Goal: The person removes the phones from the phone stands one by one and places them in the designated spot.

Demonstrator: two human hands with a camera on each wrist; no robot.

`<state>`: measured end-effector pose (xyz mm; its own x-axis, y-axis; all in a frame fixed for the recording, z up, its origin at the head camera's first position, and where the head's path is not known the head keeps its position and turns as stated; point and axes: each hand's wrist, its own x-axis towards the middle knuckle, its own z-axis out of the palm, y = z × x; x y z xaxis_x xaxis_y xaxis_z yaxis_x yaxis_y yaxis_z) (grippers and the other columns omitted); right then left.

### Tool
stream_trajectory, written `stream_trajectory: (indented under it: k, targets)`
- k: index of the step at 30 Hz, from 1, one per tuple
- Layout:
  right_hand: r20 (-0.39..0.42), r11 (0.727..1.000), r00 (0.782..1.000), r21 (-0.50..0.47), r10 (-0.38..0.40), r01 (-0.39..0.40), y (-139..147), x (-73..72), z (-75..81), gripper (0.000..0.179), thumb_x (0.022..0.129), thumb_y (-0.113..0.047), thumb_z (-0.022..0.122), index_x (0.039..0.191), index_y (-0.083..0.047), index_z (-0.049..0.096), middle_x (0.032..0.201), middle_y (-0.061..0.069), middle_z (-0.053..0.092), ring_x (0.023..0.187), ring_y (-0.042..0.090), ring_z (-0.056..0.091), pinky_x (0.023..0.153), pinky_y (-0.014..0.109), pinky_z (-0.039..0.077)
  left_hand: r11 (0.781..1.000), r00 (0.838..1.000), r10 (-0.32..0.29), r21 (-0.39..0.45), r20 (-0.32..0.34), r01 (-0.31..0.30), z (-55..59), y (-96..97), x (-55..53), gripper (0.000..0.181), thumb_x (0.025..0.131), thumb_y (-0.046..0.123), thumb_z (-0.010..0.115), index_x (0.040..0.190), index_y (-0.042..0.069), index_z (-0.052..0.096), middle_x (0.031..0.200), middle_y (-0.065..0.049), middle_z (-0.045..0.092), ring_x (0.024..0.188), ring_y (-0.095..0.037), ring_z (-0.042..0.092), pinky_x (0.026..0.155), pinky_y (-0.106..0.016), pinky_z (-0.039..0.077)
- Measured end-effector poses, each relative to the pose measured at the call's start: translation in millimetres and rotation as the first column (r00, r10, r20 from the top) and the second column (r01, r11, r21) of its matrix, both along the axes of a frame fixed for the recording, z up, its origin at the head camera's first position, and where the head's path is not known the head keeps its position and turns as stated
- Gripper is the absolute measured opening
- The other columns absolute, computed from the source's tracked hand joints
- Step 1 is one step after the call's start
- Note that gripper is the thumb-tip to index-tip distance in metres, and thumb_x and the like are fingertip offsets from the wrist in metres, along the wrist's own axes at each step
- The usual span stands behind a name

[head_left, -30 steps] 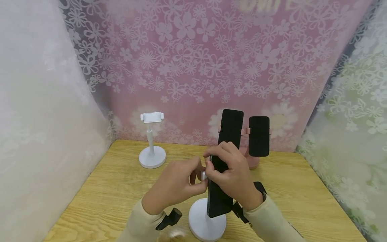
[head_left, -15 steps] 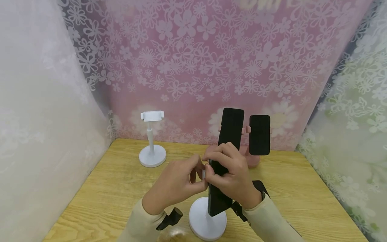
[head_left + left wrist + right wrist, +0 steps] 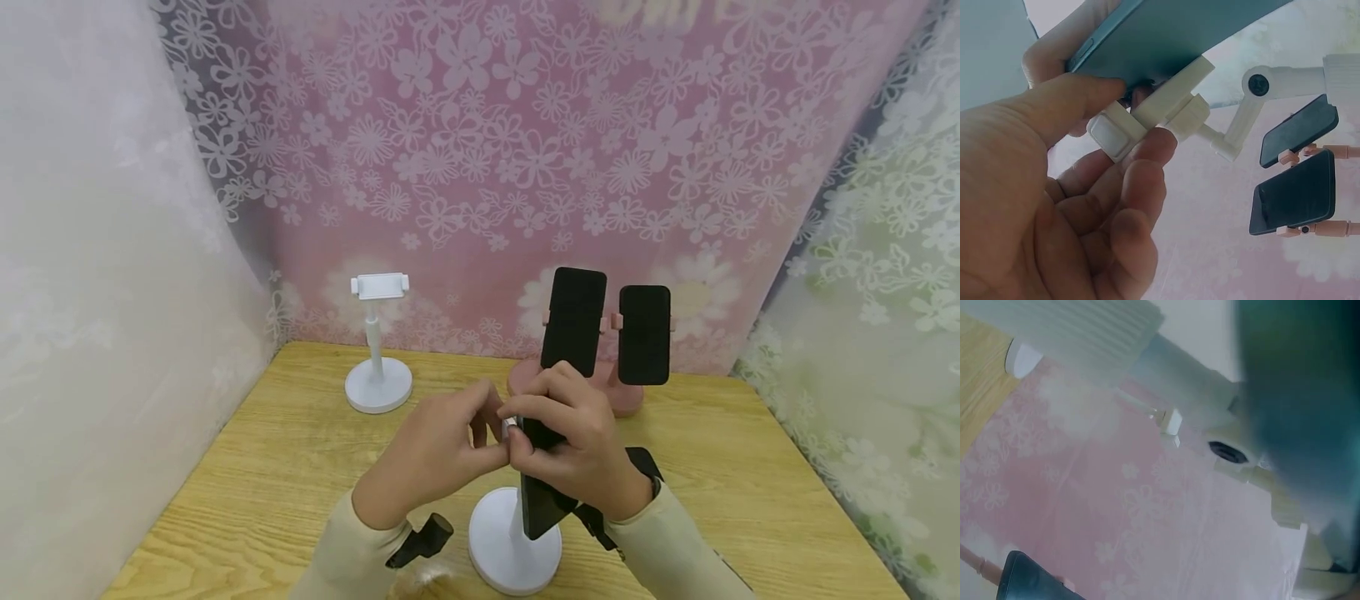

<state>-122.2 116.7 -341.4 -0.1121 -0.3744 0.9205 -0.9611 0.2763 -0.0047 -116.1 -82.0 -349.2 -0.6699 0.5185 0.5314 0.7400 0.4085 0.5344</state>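
Observation:
In the head view my right hand (image 3: 573, 429) grips a dark phone (image 3: 546, 508) at its upper left edge, thumb on the near side. The phone leans against the holder of a white phone stand, whose round base (image 3: 504, 554) sits below it. My left hand (image 3: 431, 450) pinches the white end clamp (image 3: 1110, 134) of that holder between thumb and fingers, right beside the phone's edge. In the left wrist view the holder's back plate (image 3: 1175, 90) lies behind the phone. The phone (image 3: 1297, 419) fills the right side of the right wrist view; the right hand is mostly hidden there.
A second white phone stand (image 3: 378, 387), its holder without a phone, stands at the back left of the wooden table (image 3: 270, 450). At the back right, two pink stands (image 3: 626, 402) carry two dark phones (image 3: 576, 321). Floral cloth (image 3: 480, 167) hangs close behind and at both sides.
The phone has tilted and turned slightly, its face showing narrower. My right hand has shifted a little with it. My left hand keeps its pinch on the clamp, nearly in place.

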Motion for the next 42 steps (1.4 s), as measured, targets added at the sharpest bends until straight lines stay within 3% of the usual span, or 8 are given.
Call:
stream_trajectory:
  k: [7,12,17,22,29,34,42]
  targets:
    - [-0.132,0.994,0.991,0.106,-0.022,0.036,1.3,6.5,-0.2,0.019,0.096,-0.017,0.058,0.09,-0.015,0.076,0.079,-0.002,0.057,0.07,0.013,0.045,0.063,0.023,0.038,1.0,0.999,-0.009,0.006,0.044,0.009,1.6,0.7,0.3,0.018,0.091,0.018,0.079,0.098,0.018,0.062,0.088,0.013,0.069,0.069,0.0,0.056,0.06,-0.022,0.05]
    - [-0.233,0.982,0.972,0.176,-0.03,0.072,1.8,21.9,0.4,0.023,0.093,-0.014,0.054,0.086,-0.016,0.076,0.079,-0.003,0.06,0.067,0.012,0.047,0.06,0.02,0.04,1.0,0.998,-0.016,0.004,0.053,0.016,1.8,1.4,0.5,0.019,0.093,0.023,0.079,0.098,0.018,0.061,0.084,0.016,0.065,0.07,0.001,0.057,0.059,-0.023,0.05]
    - [-0.277,0.975,0.961,0.209,-0.008,0.069,8.9,41.1,-1.4,0.022,0.093,-0.013,0.053,0.085,-0.016,0.073,0.077,-0.004,0.058,0.066,0.009,0.046,0.06,0.018,0.038,1.0,0.997,-0.003,0.002,0.075,0.003,3.8,2.4,1.4,0.023,0.094,0.033,0.078,0.097,0.021,0.059,0.082,0.018,0.063,0.069,0.001,0.057,0.057,-0.024,0.05]
    - [-0.244,0.975,0.969,0.205,-0.033,0.084,27.1,56.8,-14.8,0.021,0.093,-0.015,0.055,0.084,-0.017,0.073,0.074,-0.004,0.055,0.065,0.009,0.043,0.058,0.016,0.035,1.0,0.994,0.004,0.001,0.105,-0.004,5.1,1.8,1.2,0.023,0.096,0.036,0.077,0.097,0.02,0.06,0.081,0.015,0.063,0.069,-0.001,0.056,0.058,-0.025,0.05]
    - [-0.062,0.968,0.986,0.189,-0.153,0.162,76.6,58.1,-54.7,0.025,0.1,-0.02,0.055,0.085,-0.016,0.075,0.077,-0.006,0.056,0.07,0.007,0.044,0.059,0.013,0.034,1.0,0.992,0.018,0.003,0.126,-0.019,5.6,0.8,1.0,0.023,0.094,0.034,0.079,0.099,0.019,0.062,0.082,0.014,0.063,0.069,-0.002,0.057,0.059,-0.025,0.051]
    - [0.044,0.951,0.961,0.164,-0.273,0.263,123.5,51.9,-89.8,0.028,0.104,-0.027,0.055,0.088,-0.015,0.076,0.082,-0.006,0.058,0.072,0.005,0.045,0.057,0.011,0.036,1.0,0.995,0.015,0.007,0.101,-0.016,5.2,1.1,-0.2,0.023,0.093,0.033,0.079,0.098,0.019,0.061,0.08,0.014,0.062,0.068,-0.002,0.056,0.058,-0.025,0.049]
    - [0.121,0.887,0.883,0.165,-0.453,0.432,194.6,42.8,-126.0,0.036,0.104,-0.039,0.054,0.089,-0.016,0.077,0.084,-0.008,0.06,0.074,0.003,0.045,0.056,0.013,0.039,1.0,0.996,0.011,0.007,0.091,-0.011,3.0,2.8,-0.3,0.021,0.095,0.031,0.078,0.101,0.018,0.061,0.082,0.013,0.064,0.068,-0.001,0.056,0.057,-0.024,0.049]
